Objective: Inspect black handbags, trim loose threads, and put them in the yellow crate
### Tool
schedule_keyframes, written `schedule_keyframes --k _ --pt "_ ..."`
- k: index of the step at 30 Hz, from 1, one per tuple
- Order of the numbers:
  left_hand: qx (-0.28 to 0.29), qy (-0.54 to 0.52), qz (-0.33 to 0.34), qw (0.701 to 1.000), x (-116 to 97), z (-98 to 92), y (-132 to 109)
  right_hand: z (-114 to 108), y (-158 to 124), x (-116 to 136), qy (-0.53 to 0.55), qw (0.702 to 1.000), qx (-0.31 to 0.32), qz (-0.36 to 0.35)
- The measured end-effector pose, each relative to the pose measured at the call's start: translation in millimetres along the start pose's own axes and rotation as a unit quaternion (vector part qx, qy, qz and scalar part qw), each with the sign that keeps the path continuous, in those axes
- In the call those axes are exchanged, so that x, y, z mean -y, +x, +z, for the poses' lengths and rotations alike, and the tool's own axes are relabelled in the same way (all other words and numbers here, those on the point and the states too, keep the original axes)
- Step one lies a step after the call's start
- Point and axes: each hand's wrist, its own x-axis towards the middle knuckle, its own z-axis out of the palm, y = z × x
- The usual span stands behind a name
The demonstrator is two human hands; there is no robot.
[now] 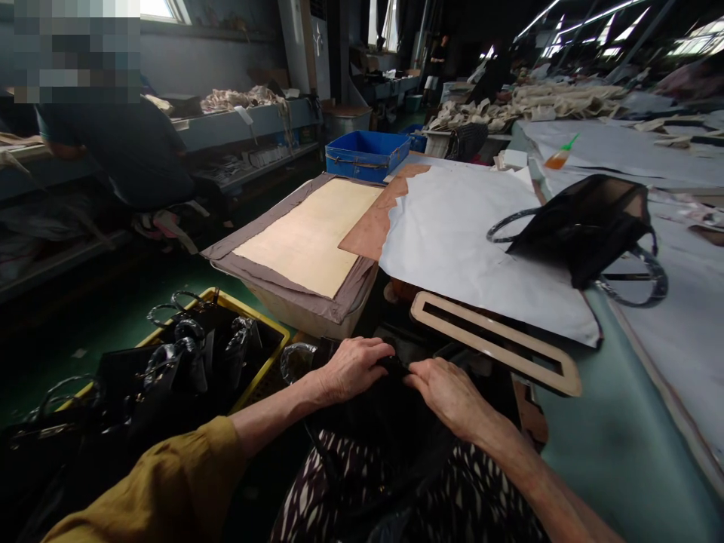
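A black handbag (367, 407) lies across my lap, its details lost in the dark. My left hand (354, 368) pinches its upper edge, fingers bent over the black material. Close beside it, my right hand (444, 392) grips the same edge between thumb and fingers. A looped handle in clear wrapping (297, 360) sticks out left of my left wrist. Just beyond my right hand, a pale wooden frame with a long slot (498, 343) juts over the table edge. What lies between my fingertips is too dark to make out.
At left, a yellow crate (271, 343) holds several black bags with wrapped handles. Another black handbag (588, 226) rests on the white-covered table (452, 226) at right. Ahead are a cloth-topped bin (305, 234) and a blue tub (365, 154). A person (124, 143) sits at the left bench.
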Motion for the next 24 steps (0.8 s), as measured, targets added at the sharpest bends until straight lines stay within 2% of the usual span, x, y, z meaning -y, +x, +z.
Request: schedule_keyframes --k 5,10,13,17,21,24 --pt "-0.069 -0.025 0.015 0.997 -4.7 14.7 -5.1 1.1 -0.7 -3.0 0.009 1.000 0.004 0.000" --pt "-0.095 -0.044 0.014 0.994 -9.0 18.8 -3.6 2.5 -0.1 -3.9 -0.001 1.000 -0.001 0.005" --pt "-0.092 -0.062 -0.010 0.994 -13.4 17.7 0.6 2.1 -0.7 -3.2 -0.007 1.000 0.000 0.017" --pt "-0.061 -0.070 -0.045 0.995 -16.3 15.1 6.2 0.2 -2.3 -3.1 -0.002 1.000 0.000 0.008" --pt "-0.029 -0.057 -0.025 0.998 -18.0 14.9 7.2 0.5 -2.2 -4.3 -0.003 1.000 0.004 0.014" --pt "-0.027 -0.046 -0.013 0.999 -21.9 15.7 5.3 2.6 -1.1 -5.3 -0.004 1.000 0.003 0.018"
